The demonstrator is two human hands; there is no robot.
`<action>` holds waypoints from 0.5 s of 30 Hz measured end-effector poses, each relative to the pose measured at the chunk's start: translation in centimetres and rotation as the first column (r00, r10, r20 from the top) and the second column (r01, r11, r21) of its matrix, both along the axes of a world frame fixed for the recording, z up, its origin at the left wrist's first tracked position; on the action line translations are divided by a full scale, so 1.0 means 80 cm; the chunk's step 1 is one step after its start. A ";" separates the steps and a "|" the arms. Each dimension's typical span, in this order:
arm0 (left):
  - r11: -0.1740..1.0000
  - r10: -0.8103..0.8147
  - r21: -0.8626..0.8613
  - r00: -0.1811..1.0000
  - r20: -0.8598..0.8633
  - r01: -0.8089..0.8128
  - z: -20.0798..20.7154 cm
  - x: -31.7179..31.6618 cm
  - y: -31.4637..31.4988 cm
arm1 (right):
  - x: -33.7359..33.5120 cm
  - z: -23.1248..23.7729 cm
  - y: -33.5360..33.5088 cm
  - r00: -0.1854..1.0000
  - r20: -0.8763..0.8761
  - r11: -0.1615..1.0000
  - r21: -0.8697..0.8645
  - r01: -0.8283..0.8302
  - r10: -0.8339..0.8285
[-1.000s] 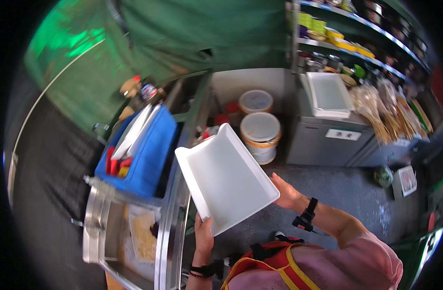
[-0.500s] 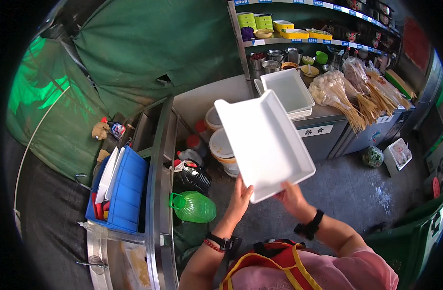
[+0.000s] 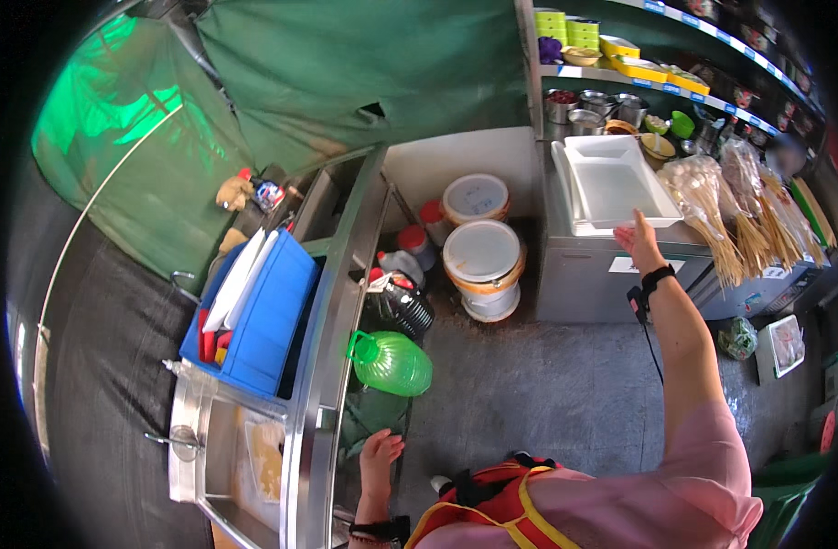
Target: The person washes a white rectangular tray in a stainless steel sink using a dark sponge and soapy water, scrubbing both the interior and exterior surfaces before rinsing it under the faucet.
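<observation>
My right hand [image 3: 640, 243] reaches forward to the front edge of a white rectangular tray [image 3: 668, 212] on the steel counter. Its fingers are stretched out and look to touch or nearly touch the tray's rim; nothing is gripped. Another white tray [image 3: 567, 194] shows its edge at the left of this one, partly hidden by it. Down low, near the steel sink unit [image 3: 332, 403], my left hand [image 3: 380, 455] hangs in the air with loosely bent fingers apart, holding nothing.
Bundles of wooden skewers [image 3: 707, 215] in bags lie right of the trays. Metal pots [image 3: 585, 122] stand behind, under a shelf. Lidded white buckets [image 3: 481, 252] and a green bottle [image 3: 392, 363] stand on the floor. A blue bin [image 3: 263, 316] sits on the sink unit.
Both hands held a white tray in front of me; they have let it go. My right hand has moved forward to the counter's trays, my left hand down and back. The view has shifted.
</observation>
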State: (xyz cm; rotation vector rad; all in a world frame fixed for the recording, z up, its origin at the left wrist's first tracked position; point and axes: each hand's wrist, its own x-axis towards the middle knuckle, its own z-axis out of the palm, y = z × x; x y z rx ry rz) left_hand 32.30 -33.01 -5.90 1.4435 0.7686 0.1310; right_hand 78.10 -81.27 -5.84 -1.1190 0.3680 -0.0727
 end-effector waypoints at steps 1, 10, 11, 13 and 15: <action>1.000 0.016 -0.003 1.000 -0.009 -0.016 -0.004 -0.020 0.008 | 0.006 -0.003 0.010 0.999 -0.008 0.999 0.021 0.045 -0.045; 0.930 0.354 -0.085 0.934 -0.048 -0.357 -0.041 -0.172 0.101 | -0.144 -0.123 0.214 0.957 -0.091 0.932 -0.218 -0.290 0.277; 0.919 0.382 -0.091 0.924 -0.029 -0.383 -0.032 -0.188 0.111 | -0.199 -0.102 0.260 0.811 -0.149 0.775 -0.239 -0.585 0.566; 0.922 0.379 -0.084 0.925 -0.005 -0.379 -0.025 -0.204 0.145 | -0.270 -0.131 0.325 0.525 -0.219 0.458 -0.292 -0.840 0.822; 0.912 0.405 -0.082 0.914 0.028 -0.402 -0.013 -0.220 0.171 | -0.354 -0.141 0.421 0.394 -0.413 0.381 -0.118 -0.917 0.821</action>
